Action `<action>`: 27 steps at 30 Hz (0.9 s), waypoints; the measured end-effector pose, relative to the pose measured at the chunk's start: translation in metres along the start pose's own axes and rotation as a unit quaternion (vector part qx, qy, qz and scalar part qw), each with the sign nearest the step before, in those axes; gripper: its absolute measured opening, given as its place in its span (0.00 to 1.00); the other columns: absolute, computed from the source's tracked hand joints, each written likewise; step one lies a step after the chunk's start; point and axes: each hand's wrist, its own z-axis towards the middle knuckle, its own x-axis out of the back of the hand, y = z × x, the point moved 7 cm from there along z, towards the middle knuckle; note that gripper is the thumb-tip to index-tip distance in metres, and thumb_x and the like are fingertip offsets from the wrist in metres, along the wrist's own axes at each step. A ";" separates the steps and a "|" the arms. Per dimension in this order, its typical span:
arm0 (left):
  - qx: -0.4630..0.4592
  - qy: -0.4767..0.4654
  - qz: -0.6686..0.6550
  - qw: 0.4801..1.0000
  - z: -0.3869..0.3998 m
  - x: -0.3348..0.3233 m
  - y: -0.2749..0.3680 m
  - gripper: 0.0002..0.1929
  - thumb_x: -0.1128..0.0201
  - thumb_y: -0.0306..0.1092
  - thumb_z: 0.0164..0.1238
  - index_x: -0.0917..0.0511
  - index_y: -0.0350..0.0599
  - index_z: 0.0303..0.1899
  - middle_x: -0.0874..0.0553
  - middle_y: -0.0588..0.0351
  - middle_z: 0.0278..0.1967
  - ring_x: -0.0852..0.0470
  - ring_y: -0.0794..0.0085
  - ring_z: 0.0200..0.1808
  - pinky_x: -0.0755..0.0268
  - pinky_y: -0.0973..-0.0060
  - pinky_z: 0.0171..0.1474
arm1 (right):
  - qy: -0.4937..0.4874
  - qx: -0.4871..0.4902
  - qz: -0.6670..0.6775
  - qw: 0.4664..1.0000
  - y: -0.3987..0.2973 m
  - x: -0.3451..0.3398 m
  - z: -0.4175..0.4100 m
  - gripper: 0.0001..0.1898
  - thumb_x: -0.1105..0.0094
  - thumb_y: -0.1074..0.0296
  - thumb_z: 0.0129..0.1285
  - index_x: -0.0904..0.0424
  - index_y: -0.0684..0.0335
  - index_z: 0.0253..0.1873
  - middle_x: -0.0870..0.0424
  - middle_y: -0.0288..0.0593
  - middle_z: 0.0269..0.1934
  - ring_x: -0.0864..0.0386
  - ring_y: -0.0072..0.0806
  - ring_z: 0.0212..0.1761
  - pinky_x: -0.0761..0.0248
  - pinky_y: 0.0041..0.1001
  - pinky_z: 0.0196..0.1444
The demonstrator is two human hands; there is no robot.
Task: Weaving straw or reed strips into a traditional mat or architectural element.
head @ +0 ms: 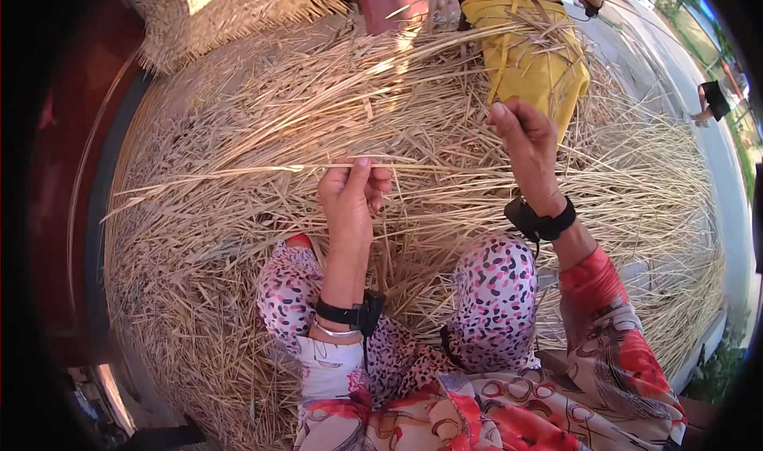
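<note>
My left hand (351, 192) pinches a few long, dry straw stalks (268, 169) between thumb and fingers. They lie roughly level across the view, with their thin, ragged ends to the left. Up and to the right, my right hand (527, 138) is raised above the straw. Its fingers are curled in towards the thumb, and I see nothing between them. A deep layer of loose straw (238, 278) spreads beneath both hands and around my patterned trouser legs (495, 296).
Across from me sits a person in yellow clothing (524, 63), with straw over the lap. A woven straw mat (238, 22) stands at the upper left, near a dark red surface (59, 212). On the right, a road (730, 200) runs past the straw.
</note>
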 end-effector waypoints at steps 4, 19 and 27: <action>0.003 -0.010 0.007 1.000 -0.004 -0.003 0.007 0.08 0.39 0.34 0.79 0.19 0.40 0.41 0.11 0.53 0.30 0.15 0.77 0.26 0.32 0.84 0.23 | -0.180 0.086 -0.118 0.973 -0.015 -0.034 0.002 0.11 0.29 0.64 0.65 0.17 0.67 0.39 0.19 0.42 0.32 0.20 0.33 0.31 0.27 0.31 0.35; 0.001 -0.021 -0.034 0.999 0.002 0.006 -0.005 0.08 0.39 0.35 0.79 0.19 0.41 0.42 0.11 0.54 0.30 0.15 0.77 0.26 0.31 0.83 0.24 | -0.321 0.088 -0.100 0.938 0.026 -0.025 -0.019 0.09 0.27 0.67 0.63 0.14 0.65 0.41 0.16 0.41 0.36 0.19 0.34 0.35 0.27 0.30 0.39; -0.004 -0.038 -0.018 0.999 0.004 -0.005 -0.007 0.07 0.39 0.35 0.79 0.20 0.42 0.42 0.11 0.53 0.30 0.15 0.77 0.26 0.33 0.83 0.23 | -0.035 0.022 -0.112 0.993 0.016 0.008 -0.020 0.10 0.33 0.67 0.69 0.20 0.67 0.37 0.22 0.37 0.27 0.27 0.26 0.29 0.34 0.29 0.33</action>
